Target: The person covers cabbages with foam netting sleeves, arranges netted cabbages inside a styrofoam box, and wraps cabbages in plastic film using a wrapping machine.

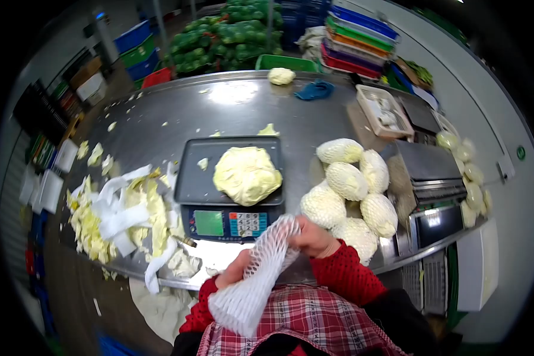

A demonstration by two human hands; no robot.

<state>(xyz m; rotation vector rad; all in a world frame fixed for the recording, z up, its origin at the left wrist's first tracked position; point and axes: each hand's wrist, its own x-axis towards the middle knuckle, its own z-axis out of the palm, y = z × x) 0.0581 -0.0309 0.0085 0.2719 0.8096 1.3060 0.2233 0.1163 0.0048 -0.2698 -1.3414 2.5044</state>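
White foam-mesh sleeve (249,293) spans the 2 hands, nearer the body than the flat dark-grey scale (188,172). The left hand (234,272) grips its side; the right hand (315,238) pinches its upper end. The step in hand is probably opening the sleeve, though mesh hides some fingers; the next move calls for spreading its mouth. Ahead of both hands, 1 pale, leafy cabbage (246,175) rests on the scale. Beyond the right hand, 6 white-netted cabbages (346,181) limit room; yellowish leaf scraps (90,231) litter the left.
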